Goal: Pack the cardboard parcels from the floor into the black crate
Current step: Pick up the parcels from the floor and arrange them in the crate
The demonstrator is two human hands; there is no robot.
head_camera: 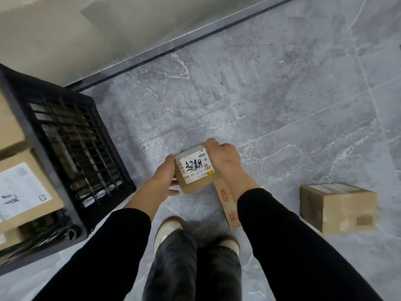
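A small cardboard parcel (195,170) with a white label and black handwriting sits between both my hands, just above the grey floor. My left hand (166,173) grips its left side and my right hand (225,161) clasps its right and far edge. Under my right wrist lies a long narrow carton (227,203) with red print. Another brown parcel (338,207) rests on the floor at the right. The black crate (71,135) stands at the left and holds several labelled parcels (23,190).
A pale wall with a metal skirting strip (173,46) runs diagonally behind the crate. My shoes (171,229) and dark trousers are directly below the hands. Grey marble-patterned floor tiles (282,105) stretch ahead and to the right.
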